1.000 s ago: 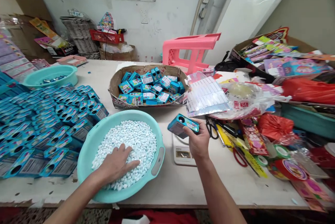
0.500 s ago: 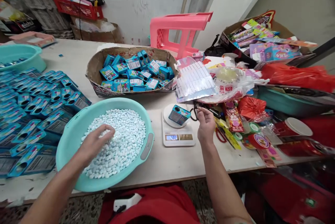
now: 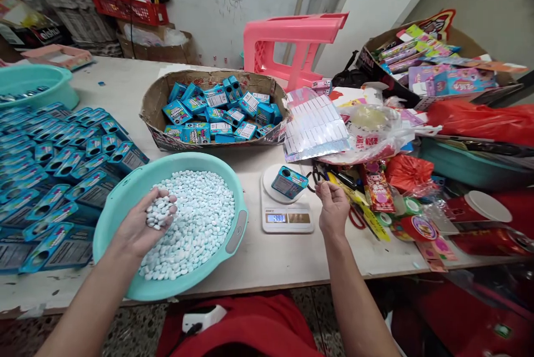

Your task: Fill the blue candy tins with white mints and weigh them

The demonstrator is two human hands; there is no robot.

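My left hand (image 3: 144,223), palm up with fingers curled, cups a heap of small white candies (image 3: 160,211) over the turquoise basin (image 3: 238,170). The basin is filled with more pale candies (image 3: 196,223). My right hand (image 3: 334,208) is just right of the white digital scale (image 3: 287,225), thumb and fingertips pinched together; whatever they hold, if anything, is too small to make out. A blue candy box (image 3: 289,181) with a round hole in its end lies tilted on the scale's plate. The scale's display is lit.
Rows of blue boxes (image 3: 83,179) stand at the left, beside another turquoise basin (image 3: 41,76). A cut cardboard box (image 3: 167,143) behind holds more blue boxes. Scissors (image 3: 316,173), a yellow cutter (image 3: 373,223), bags and packets crowd the right. A pink stool (image 3: 292,29) stands behind.
My left hand has turned palm up and now holds a heap of candies. The right hand stays beside the scale, fingers still pinched. The scale's reading has changed. The view has shifted slightly.
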